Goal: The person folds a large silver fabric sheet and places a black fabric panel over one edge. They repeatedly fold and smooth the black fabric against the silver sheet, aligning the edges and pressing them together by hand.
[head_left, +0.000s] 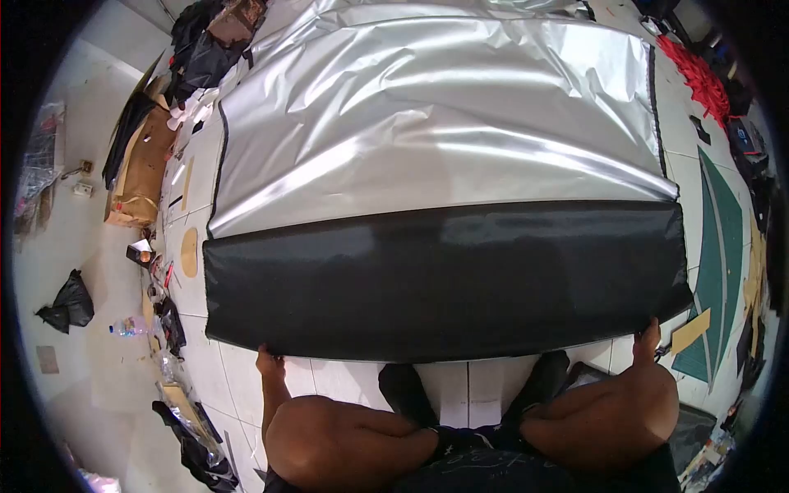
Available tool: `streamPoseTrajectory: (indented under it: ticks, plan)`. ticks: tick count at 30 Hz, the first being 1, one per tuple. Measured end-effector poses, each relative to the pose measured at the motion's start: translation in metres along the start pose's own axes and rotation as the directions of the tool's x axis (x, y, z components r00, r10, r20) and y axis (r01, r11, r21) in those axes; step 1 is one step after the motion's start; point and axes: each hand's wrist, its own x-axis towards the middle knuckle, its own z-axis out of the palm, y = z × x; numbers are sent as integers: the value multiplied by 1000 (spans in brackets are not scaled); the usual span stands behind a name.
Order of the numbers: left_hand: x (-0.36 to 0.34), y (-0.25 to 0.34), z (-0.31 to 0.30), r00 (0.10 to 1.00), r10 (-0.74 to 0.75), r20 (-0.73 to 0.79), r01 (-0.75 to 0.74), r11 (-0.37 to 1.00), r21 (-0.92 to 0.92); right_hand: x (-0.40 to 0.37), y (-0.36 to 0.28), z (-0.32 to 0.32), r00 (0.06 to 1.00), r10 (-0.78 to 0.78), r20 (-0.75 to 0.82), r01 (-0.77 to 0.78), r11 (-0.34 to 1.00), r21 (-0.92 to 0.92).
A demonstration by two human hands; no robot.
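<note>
A large sheet of silver-coated material point(427, 123) with black edging lies spread over the floor. Its near end is turned over, so a wide black strip point(444, 279) faces up. My left hand point(269, 361) grips the near edge of that strip toward its left corner. Toward the right corner, my right hand point(648, 338) holds the same edge, and some of its fingers are hidden by the sheet. Wrinkles run across the silver part, while the black part lies fairly smooth between my hands.
White floor tiles point(448, 382) show around my feet. On the left are a cardboard box point(140, 168), a black plastic bag point(70, 302) and a clear bottle point(127, 327). A green mat point(717, 263), a tan cardboard piece point(690, 331) and red cloth point(697, 78) lie on the right.
</note>
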Motion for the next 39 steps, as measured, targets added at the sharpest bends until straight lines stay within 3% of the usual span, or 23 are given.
streamPoseTrajectory:
  ticks: [3, 7, 9, 12, 13, 15, 16, 17, 18, 19, 20, 22, 24, 25, 26, 27, 28, 30, 31, 33, 35, 36, 39]
  plan:
    - [-4, -1, 4, 993, 77, -87, -79, 997, -25, 0, -15, -5, 995, -103, 21, 101, 993, 66]
    - [-22, 8, -36, 986, 166, -2, -163, 971, 176, -5, -58, -22, 988, -151, 45, 146, 985, 91]
    - [-41, 17, -51, 958, 282, 50, -285, 955, 81, -6, -84, -36, 987, -149, 64, 143, 986, 91]
    - [-91, 65, -40, 953, 292, -75, -266, 931, 250, -23, -136, -41, 989, -137, 64, 133, 990, 54]
    - [-88, 74, -42, 933, 348, 94, -358, 925, 124, -31, -157, -36, 989, -132, 62, 129, 991, 40]
    - [-106, 107, -22, 910, 362, 203, -396, 902, 169, -49, -191, -6, 989, -148, 20, 147, 989, 21]
    - [-90, 116, -13, 915, 374, 150, -400, 890, 218, -49, -200, 7, 988, -154, -5, 154, 988, 14]
    - [-74, 127, -1, 916, 389, 97, -400, 878, 264, -5, -200, 0, 968, -246, 59, 250, 966, -74]
    - [-70, 139, 28, 921, 355, 160, -386, 888, 252, 12, -211, 19, 935, -328, 133, 347, 925, -156]
    - [-69, 151, 52, 919, 322, 226, -374, 896, 241, 25, -211, 38, 902, -386, 194, 402, 915, -47]
    - [-11, 145, 63, 823, 456, 339, -544, 806, 235, 41, -216, 62, 899, -367, 239, 408, 901, -148]
    - [3, 140, 115, 714, 533, 455, -654, 739, 161, 35, -204, 119, 863, -401, 307, 464, 869, -169]
    - [-80, 127, 180, 807, 444, 391, -567, 767, 300, 23, -183, 172, 787, -473, 395, 590, 765, -260]
    - [-94, 122, 197, 869, 393, 301, -494, 730, 473, -25, -171, 187, 664, -591, 457, 739, 427, -521]
    - [-82, 91, 188, 661, 599, 453, -734, 387, 558, -74, -159, 204, 519, -690, 505, 707, 15, -707]
    - [-96, 70, 178, 570, 624, 535, -792, 242, 561, -89, -137, 205, 676, -556, 484, 618, 70, -783]
    - [-117, 42, 172, 469, 635, 614, -837, 96, 539, -100, -112, 196, 240, -674, 698, 862, -182, -473]
    - [-146, 2, 148, 402, 525, 750, -783, -227, 579, -156, -95, 189, 274, -531, 802, 908, -131, -397]
    - [-165, -8, 144, 448, 425, 787, -789, -226, 571, -167, -82, 183, 291, -473, 832, 915, -116, -386]
    - [-164, -27, 142, 452, 379, 808, -783, -265, 563, -175, -64, 179, 246, -454, 856, 907, -203, -369]
    - [-157, -29, 150, 460, 350, 816, -780, -281, 560, -172, -56, 183, 294, -416, 860, 902, -177, -394]
    - [-152, -27, 153, 422, 355, 834, -791, -305, 530, -171, -59, 188, 304, -400, 864, 905, -161, -393]
    - [-147, -19, 165, 294, 379, 877, -829, -356, 432, -165, -78, 191, 180, -301, 936, 960, -156, -234]
